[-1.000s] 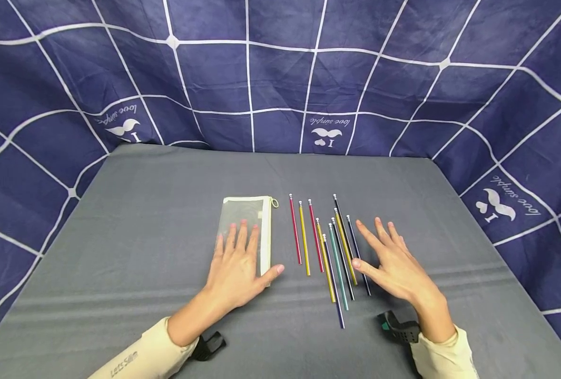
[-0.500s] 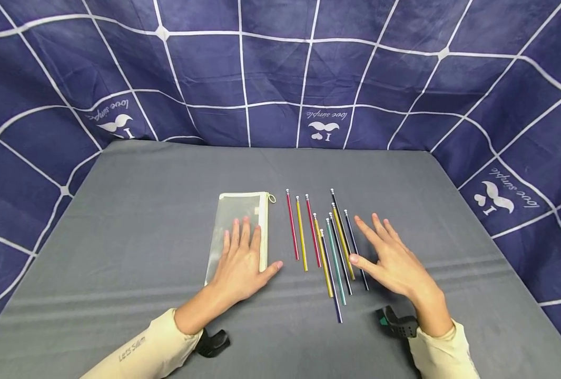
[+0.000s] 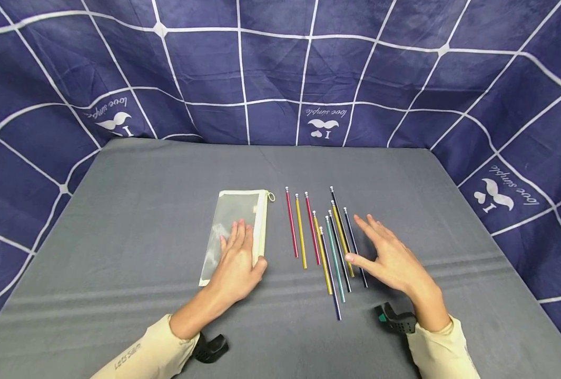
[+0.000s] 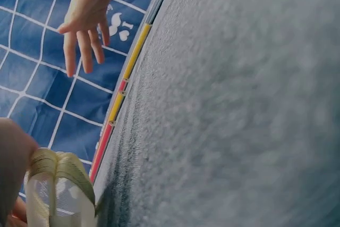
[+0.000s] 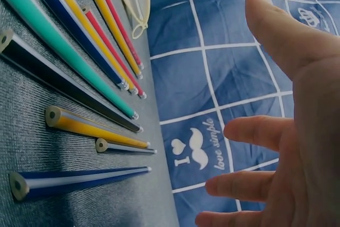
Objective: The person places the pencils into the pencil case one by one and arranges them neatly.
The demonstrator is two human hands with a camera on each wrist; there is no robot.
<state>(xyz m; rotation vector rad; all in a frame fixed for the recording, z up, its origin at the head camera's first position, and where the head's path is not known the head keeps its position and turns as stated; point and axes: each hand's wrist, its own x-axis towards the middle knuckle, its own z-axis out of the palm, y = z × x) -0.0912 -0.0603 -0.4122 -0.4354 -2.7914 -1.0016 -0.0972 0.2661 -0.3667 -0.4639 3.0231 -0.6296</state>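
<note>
Left hand [image 3: 236, 263] pinching the clear pouch [image 3: 230, 210], right hand [image 3: 395, 258] spreading wide beside the pencils [image 3: 335, 258].
Your left fingers are lying over the near half of the pouch, with your thumb drawing in at its zip strip [image 3: 260, 226], which is bunching up in the left wrist view; its zip ring [image 3: 272, 197] is sticking out at the far right corner. Right of the pouch, ten red, yellow, teal and dark pencils are lying on the desk [image 3: 166, 221]; your right hand is hovering farther right, holding nothing.
</note>
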